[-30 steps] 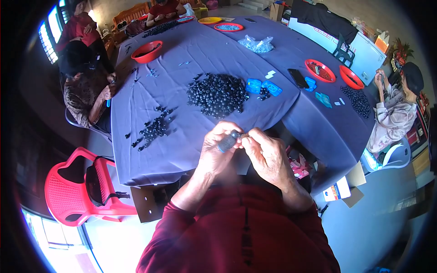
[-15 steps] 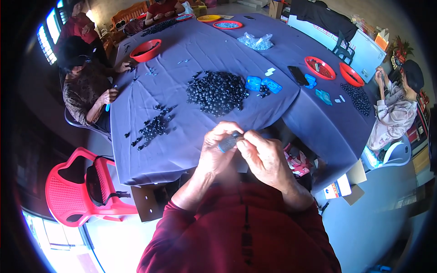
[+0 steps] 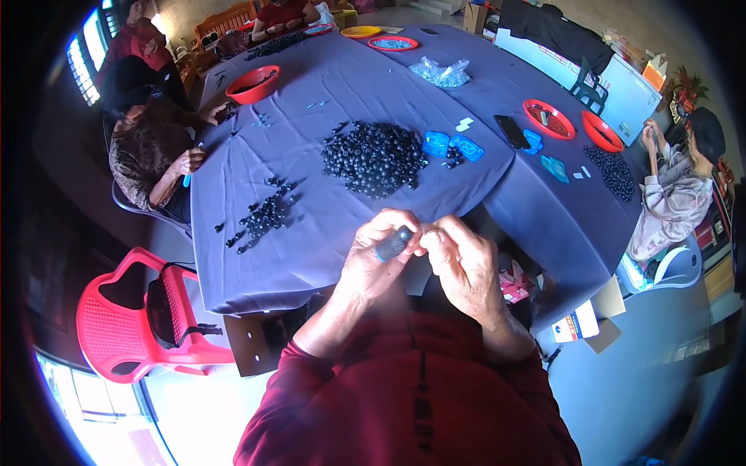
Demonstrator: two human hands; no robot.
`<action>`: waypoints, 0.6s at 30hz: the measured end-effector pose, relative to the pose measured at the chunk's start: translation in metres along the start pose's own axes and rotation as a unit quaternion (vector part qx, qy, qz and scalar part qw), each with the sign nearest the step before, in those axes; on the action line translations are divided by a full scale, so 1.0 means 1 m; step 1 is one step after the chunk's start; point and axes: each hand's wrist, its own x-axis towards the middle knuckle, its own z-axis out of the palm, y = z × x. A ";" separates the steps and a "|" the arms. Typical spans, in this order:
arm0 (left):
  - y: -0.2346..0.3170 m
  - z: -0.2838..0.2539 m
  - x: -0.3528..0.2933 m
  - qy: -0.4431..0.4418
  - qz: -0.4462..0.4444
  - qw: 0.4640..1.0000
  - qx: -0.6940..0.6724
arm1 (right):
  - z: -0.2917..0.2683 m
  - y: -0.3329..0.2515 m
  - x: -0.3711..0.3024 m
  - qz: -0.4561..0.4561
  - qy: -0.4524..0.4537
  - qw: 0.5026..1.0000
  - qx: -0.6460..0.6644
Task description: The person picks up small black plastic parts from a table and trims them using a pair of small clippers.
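Both my hands are raised close together in front of the table's near edge. My left hand (image 3: 371, 252) is closed, its thumb wearing what looks like a dark grey finger sleeve (image 3: 391, 246) with a blue rim. At the sleeve's tip, pressed by the fingers, sits a small black round piece (image 3: 405, 234). Close beside it, my right hand (image 3: 458, 264) is closed in a pinch; whatever is between its fingertips is too small to tell. Beyond my hands lies a large heap of black round pieces (image 3: 373, 159), with a smaller scattered pile (image 3: 266, 217) to the left.
Blue plastic cases (image 3: 466, 147) lie right of the heap, near a black phone (image 3: 511, 132). Red bowls (image 3: 253, 95) and a clear bag (image 3: 441, 76) stand farther off. People sit left, right and at the far end. A red chair (image 3: 116, 318) is at lower left.
My right hand has drawn slightly right, away from the left fingertips, so the black round piece now shows more plainly. My left hand stays nearly in place.
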 end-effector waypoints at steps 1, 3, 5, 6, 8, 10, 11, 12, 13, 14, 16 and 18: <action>0.000 0.000 0.000 -0.011 0.001 1.000 0.005 | 0.000 0.000 0.001 0.011 0.016 0.999 0.041; 0.000 0.001 0.000 -0.010 0.005 1.000 0.011 | 0.002 -0.002 0.004 0.008 0.029 0.997 0.067; 0.000 0.002 0.000 -0.010 0.008 1.000 0.016 | 0.002 0.002 0.004 0.022 0.022 0.998 0.050; 0.000 0.003 -0.001 0.001 0.021 0.998 0.051 | 0.002 0.003 0.004 0.022 0.023 0.998 0.049; -0.001 0.002 -0.002 0.012 0.034 0.996 0.086 | 0.004 0.005 0.004 0.034 -0.003 0.996 0.086; -0.004 -0.001 -0.003 0.022 0.061 0.989 0.135 | 0.005 0.004 0.003 0.063 -0.012 0.990 0.125; -0.004 -0.001 -0.004 0.022 0.061 0.989 0.135 | 0.006 0.004 0.002 0.092 -0.019 0.982 0.162; -0.005 -0.001 -0.004 0.025 0.062 0.988 0.141 | 0.005 0.004 0.003 0.092 -0.020 0.982 0.162; -0.005 -0.001 -0.004 0.028 0.063 0.987 0.147 | 0.005 0.004 0.003 0.093 -0.027 0.980 0.174; -0.005 0.000 -0.004 0.028 0.063 0.987 0.146 | 0.004 0.004 0.003 0.094 -0.034 0.977 0.187; -0.006 0.002 -0.004 0.023 0.058 0.992 0.106 | 0.003 0.003 0.004 0.099 -0.036 0.977 0.186; -0.006 -0.002 -0.004 0.022 0.023 0.998 0.045 | 0.004 0.003 0.005 0.103 -0.039 0.976 0.186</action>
